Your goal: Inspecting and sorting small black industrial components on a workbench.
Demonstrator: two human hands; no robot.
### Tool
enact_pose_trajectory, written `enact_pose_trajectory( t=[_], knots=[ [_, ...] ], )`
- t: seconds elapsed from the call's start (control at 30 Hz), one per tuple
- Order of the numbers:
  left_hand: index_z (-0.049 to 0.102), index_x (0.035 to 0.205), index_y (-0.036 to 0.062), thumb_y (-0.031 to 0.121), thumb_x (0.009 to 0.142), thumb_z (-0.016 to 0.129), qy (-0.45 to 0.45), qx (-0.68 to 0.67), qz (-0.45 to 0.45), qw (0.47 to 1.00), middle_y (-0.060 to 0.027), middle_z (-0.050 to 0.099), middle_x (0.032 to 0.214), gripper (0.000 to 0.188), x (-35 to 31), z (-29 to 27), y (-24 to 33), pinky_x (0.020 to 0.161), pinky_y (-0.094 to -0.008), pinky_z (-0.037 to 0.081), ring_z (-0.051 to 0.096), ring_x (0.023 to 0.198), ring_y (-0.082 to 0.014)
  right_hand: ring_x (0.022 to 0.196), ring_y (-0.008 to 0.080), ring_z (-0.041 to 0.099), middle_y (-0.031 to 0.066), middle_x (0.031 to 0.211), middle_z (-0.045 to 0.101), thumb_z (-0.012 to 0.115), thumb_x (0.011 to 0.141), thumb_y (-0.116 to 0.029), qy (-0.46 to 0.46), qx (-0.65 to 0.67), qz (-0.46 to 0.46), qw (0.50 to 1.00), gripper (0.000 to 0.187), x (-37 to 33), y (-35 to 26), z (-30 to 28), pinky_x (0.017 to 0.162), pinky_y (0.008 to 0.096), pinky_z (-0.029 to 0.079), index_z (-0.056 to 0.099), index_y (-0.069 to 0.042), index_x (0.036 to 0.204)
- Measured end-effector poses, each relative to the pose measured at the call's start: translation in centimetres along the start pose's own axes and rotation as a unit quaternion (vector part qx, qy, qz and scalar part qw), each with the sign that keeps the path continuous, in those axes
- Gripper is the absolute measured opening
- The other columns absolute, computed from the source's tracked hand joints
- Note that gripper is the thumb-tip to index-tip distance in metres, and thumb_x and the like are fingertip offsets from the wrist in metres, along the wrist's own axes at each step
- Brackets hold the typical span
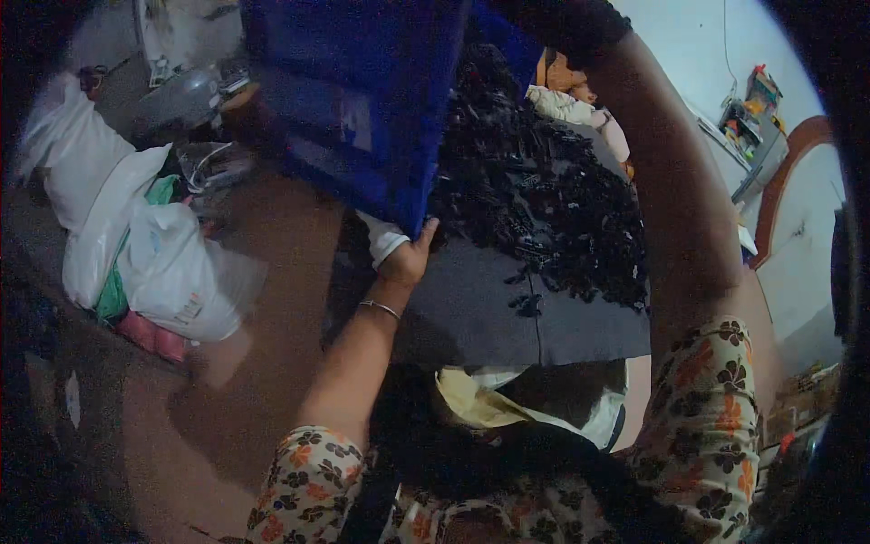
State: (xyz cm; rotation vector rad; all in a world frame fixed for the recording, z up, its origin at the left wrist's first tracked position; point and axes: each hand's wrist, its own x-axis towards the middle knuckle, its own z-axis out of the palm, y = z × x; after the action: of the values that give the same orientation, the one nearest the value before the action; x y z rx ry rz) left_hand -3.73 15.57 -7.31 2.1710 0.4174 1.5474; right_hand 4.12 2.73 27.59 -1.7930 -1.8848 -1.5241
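Note:
A large blue plastic crate is tilted up in front of me, its upper part cut off by the picture's edge. My left hand grips its lower corner, thumb against the blue side and the other fingers mostly hidden. Something white, perhaps cloth, shows beside those fingers. My right arm stretches up to the top edge, where my right hand is a dark shape near the crate; its fingers cannot be made out. Many small glossy black pieces lie heaped on a grey tabletop, right of the crate.
White plastic bags, with green and red things among them, sit on the brown floor at left. Below the tabletop's near edge is a pale yellow and white sack. A brown-framed arched panel stands at right.

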Motion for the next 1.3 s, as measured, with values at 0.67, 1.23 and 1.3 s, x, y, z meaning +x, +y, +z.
enact_pose_trajectory(
  t=[0.67,1.23,1.3],
  knots=[
    [0.038,0.115,-0.0131,0.039,0.078,0.059,-0.117,0.016,-0.185,0.976,-0.0266,0.056,0.092,0.067,0.5,-1.1,2.7,0.074,-0.0417,0.047,0.058,0.083,-0.0392,0.102,0.0340,0.049,0.0185,0.108,0.052,0.069,0.068,-0.021,0.099,0.033,0.013,0.994,0.058,3.2,-1.6,3.3,0.087,0.0392,0.041,0.046,-0.002,0.117],
    [0.018,0.130,-0.0121,0.045,0.074,0.064,-0.187,-0.037,-0.190,0.963,-0.0273,0.036,0.129,0.093,1.4,-1.3,1.2,0.100,-0.0336,0.028,0.038,0.118,-0.0363,0.109,0.0253,0.044,0.0115,0.109,0.052,0.051,0.078,-0.033,-0.372,0.020,0.129,0.919,0.036,-24.1,-21.0,2.5,0.097,0.0537,0.023,0.052,-0.020,0.112],
    [0.019,0.130,-0.0107,0.039,0.074,0.066,-0.158,-0.091,-0.151,0.972,-0.0258,0.036,0.129,0.089,1.5,-1.6,-0.6,0.100,-0.0322,0.029,0.040,0.118,-0.0331,0.101,0.0235,0.048,0.0091,0.104,0.053,0.048,0.082,-0.032,-0.275,-0.020,0.185,0.943,0.032,-24.2,-20.2,0.4,0.091,0.0484,0.034,0.051,-0.013,0.108]
  ],
)
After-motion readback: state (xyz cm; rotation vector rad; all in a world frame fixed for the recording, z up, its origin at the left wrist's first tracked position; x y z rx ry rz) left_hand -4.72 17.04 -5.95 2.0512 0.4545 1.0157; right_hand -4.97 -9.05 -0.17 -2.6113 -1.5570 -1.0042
